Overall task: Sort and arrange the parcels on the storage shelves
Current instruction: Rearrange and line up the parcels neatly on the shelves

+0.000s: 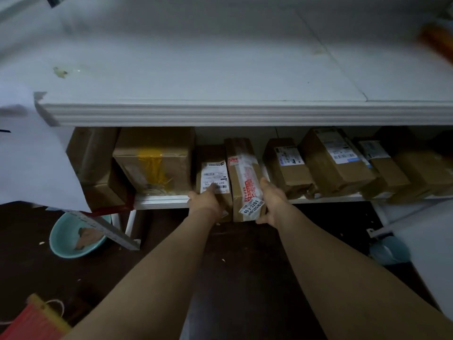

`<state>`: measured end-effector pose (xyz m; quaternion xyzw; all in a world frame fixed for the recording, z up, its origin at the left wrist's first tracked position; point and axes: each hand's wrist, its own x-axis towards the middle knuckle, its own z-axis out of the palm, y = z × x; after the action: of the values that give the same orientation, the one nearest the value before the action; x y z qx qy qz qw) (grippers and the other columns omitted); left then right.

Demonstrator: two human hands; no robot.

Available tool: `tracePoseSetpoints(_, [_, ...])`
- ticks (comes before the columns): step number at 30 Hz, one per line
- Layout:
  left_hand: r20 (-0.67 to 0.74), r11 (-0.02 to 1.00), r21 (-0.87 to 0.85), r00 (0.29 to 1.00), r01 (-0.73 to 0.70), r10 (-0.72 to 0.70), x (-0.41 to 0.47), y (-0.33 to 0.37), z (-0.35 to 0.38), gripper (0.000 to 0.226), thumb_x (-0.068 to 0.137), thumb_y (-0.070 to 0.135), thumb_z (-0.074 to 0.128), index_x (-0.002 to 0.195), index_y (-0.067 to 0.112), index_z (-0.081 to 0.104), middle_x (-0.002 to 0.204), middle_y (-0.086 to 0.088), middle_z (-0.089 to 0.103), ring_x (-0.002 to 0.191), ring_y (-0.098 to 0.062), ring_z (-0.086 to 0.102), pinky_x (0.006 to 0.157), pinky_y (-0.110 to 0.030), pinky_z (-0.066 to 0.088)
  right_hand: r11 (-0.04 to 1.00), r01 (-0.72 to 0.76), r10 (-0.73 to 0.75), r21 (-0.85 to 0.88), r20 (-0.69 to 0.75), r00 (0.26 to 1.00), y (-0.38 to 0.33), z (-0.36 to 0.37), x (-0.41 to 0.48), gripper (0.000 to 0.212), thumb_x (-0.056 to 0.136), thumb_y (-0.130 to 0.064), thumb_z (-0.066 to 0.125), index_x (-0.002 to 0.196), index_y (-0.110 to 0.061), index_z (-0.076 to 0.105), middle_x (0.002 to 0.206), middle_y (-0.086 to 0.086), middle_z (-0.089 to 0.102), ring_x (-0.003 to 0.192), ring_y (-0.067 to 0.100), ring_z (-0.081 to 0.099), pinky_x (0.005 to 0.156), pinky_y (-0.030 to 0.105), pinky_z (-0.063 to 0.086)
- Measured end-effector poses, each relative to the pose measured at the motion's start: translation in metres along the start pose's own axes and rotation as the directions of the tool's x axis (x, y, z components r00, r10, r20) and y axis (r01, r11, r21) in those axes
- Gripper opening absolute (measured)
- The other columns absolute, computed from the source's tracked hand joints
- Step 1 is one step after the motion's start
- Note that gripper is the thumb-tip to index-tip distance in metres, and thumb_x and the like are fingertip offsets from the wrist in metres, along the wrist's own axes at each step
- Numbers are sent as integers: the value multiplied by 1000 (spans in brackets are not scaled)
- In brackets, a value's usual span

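On my right hand [272, 201] the fingers [264, 184] run up the right flank of the taped parcel [242, 168] with the thumb hooked under its near end, so I read that as a clamping hold. My left hand [206, 201] lies against the front of the labelled parcel [212, 153], one finger stretched over the white label. In this dim view I cannot tell whether the other fingers curl round an edge or just press flat. The two parcels stand touching, side by side. Their long axes run straight away from my hands into the lower shelf [161, 201], and their near ends overhang its lip. Any push or pull should follow that front-to-back line. The yellow-taped box [157, 155] sits just beside them on the left, and a smaller box [286, 165] stands near on the right.
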<state>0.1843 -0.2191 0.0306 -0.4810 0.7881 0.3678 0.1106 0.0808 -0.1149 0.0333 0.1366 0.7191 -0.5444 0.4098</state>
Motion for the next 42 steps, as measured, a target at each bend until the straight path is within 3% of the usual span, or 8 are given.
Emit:
tracePoseSetpoints(8, [11, 980, 197, 1000, 13, -15, 33, -8, 20, 68, 82, 20, 72, 135, 42, 35, 144, -17, 21, 129, -36, 32, 94, -44, 46, 971, 211, -203, -113, 76, 976, 17, 8, 16, 83, 80, -23, 78, 149, -26, 32, 144, 4, 46, 128, 26, 48, 101, 44, 47])
tracePoseSetpoints(13, [55, 976, 212, 996, 56, -69, 49, -12, 25, 93, 88, 11, 65, 150, 42, 4, 148, -24, 16, 122, -32, 47, 90, -38, 47, 963, 231, -227, -140, 42, 973, 23, 11, 39, 72, 88, -15, 69, 149, -25, 32, 139, 3, 50, 114, 20, 56, 97, 39, 50])
tracePoseSetpoints(21, [-84, 981, 189, 995, -36, 53, 70, 0, 20, 60, 92, -1, 42, 143, 27, 29, 137, -20, 25, 118, -38, 45, 90, -37, 45, 919, 312, -305, -241, 67, 950, 16, 20, 62, 65, 98, -4, 49, 153, -25, 21, 143, 4, 49, 128, 20, 49, 100, 22, 36])
tracePoseSetpoints(25, [-126, 956, 293, 991, -6, 45, 62, 13, 24, 70, 89, 27, 61, 147, 18, 23, 146, -23, 14, 134, -39, 23, 105, -40, 35, 869, 365, -378, -335, 28, 925, 15, 14, 60, 61, 97, -6, 48, 152, -23, 26, 142, 4, 48, 128, 22, 48, 91, 22, 39])
tracePoseSetpoints(27, [-194, 893, 441, 963, -86, 189, 54, 26, 26, 83, 83, 49, 62, 147, 14, 22, 149, -22, 14, 136, -36, 18, 109, -42, 28, 785, 378, -487, -491, -113, 866, 14, 2, 56, 56, 93, -7, 52, 145, -23, 41, 139, 5, 50, 127, 24, 49, 89, 28, 43])
tracePoseSetpoints(31, [-106, 741, 543, 844, -394, 526, 45, 65, 37, 77, 84, 44, 56, 148, 17, 23, 147, -17, 22, 135, -35, 22, 109, -41, 25, 602, 270, -675, -752, -298, 675, 4, -40, 46, 43, 86, -9, 59, 127, -20, 56, 130, 5, 49, 122, 21, 45, 98, 33, 39])
tracePoseSetpoints(37, [173, 583, 517, 744, -626, 645, 40, 127, 77, 74, 89, 31, 60, 151, 27, 20, 156, -13, 8, 144, -34, 2, 113, -45, 26, 518, 171, -789, -838, -391, 474, -32, -110, 45, 50, 78, -20, 66, 125, -17, 50, 143, 14, 34, 132, 34, 29, 110, 46, 14])
tracePoseSetpoints(42, [286, 517, 607, 773, -604, 566, 41, 160, 109, 83, 91, 21, 59, 151, 39, 5, 158, -8, -16, 144, -34, -19, 111, -61, 16, 584, -29, -565, -811, -432, 703, -55, -160, 55, 90, 78, -54, 66, 150, -35, 16, 158, 21, -3, 145, 38, -6, 115, 57, -3])
